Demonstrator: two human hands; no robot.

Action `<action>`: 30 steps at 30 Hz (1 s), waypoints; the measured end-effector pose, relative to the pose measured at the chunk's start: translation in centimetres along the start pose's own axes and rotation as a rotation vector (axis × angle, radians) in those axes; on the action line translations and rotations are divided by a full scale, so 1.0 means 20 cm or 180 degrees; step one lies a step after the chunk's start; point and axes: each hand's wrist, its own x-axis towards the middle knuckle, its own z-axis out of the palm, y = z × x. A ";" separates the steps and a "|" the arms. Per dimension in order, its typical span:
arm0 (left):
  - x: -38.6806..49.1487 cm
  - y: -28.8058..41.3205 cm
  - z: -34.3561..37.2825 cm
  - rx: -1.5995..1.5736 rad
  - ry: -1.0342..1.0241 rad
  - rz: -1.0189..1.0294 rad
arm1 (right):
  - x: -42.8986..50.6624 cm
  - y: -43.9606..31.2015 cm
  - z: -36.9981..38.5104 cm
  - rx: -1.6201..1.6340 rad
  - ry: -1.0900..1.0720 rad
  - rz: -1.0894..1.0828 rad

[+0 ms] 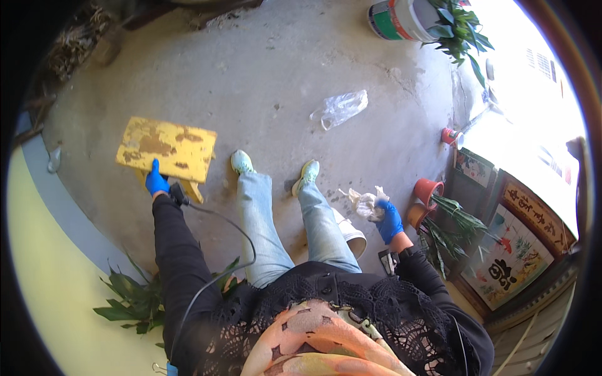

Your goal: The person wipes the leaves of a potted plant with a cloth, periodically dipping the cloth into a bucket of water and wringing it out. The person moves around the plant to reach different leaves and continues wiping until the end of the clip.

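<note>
My left hand (156, 180), in a blue glove, grips the near edge of a small yellow wooden stool (164, 146), its thumb on the seat. The seat's paint is worn away in brown patches, and a leg shows below the near edge. Out to the right, my right hand (390, 222), also gloved in blue, is closed around a crumpled whitish cloth (369, 205). Partly behind my leg, a white bucket (353, 237) is close to that hand. Whether the stool's feet touch the floor cannot be seen.
A clear plastic bag (342, 109) lies on the concrete floor (263, 80) ahead. Potted plants in a red pot (427, 191) and an orange pot (417, 215) line the right side, near a framed picture (508, 256). A large paint bucket (400, 19) holds a leafy plant. A cable crosses my left arm.
</note>
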 end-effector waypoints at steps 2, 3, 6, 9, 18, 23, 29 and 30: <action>-0.09 0.05 0.01 0.0047 -0.0265 -0.0177 | 0.01 -0.03 -0.05 0.0090 -0.0268 -0.0146; -0.16 0.09 0.00 0.0274 -0.0244 -0.0165 | 0.00 -0.03 -0.10 0.0253 -0.0113 -0.0022; -0.26 0.18 0.00 0.1160 -0.0491 0.0087 | 0.04 -0.03 -0.23 0.0480 0.0108 -0.0005; -0.30 0.28 0.05 0.2205 -0.0613 0.0293 | 0.11 -0.02 -0.32 0.0822 0.0073 0.0012; -1.12 0.70 0.75 0.4928 -0.1315 0.1147 | 0.12 -0.34 -1.01 0.1480 0.0230 -0.0050; -1.76 0.65 1.22 0.6505 -0.1655 0.1226 | 0.18 -0.45 -1.71 0.1668 0.0432 -0.0396; -2.13 0.28 1.76 0.7207 -0.2471 0.1643 | 0.28 -0.47 -2.35 0.2251 0.0654 -0.0448; -2.21 0.16 1.73 0.7209 -0.2650 0.1599 | 0.22 -0.42 -2.48 0.2209 0.0734 -0.0416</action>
